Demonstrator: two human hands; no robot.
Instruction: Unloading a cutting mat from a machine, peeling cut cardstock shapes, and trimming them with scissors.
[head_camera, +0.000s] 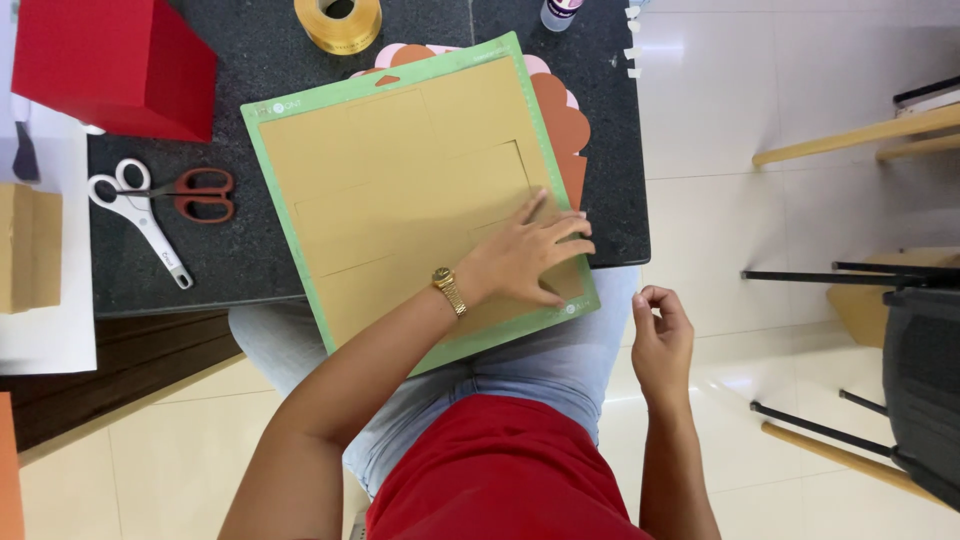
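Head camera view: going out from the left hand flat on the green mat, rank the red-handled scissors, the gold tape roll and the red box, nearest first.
From the left hand:
1. Gold tape roll, at the table's top edge, above the mat.
2. Red-handled scissors, left of the mat, on the dark tabletop.
3. Red box, far top-left corner.
The tape roll and scissors are fairly close in distance.

Red box (115, 65), scissors (150, 205), perhaps gold tape roll (338, 22).

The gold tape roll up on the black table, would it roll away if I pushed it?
Probably not. The gold tape roll lies flat on its side on the black table, so it would likely slide rather than roll. Its hollow middle suggests it is fairly light.
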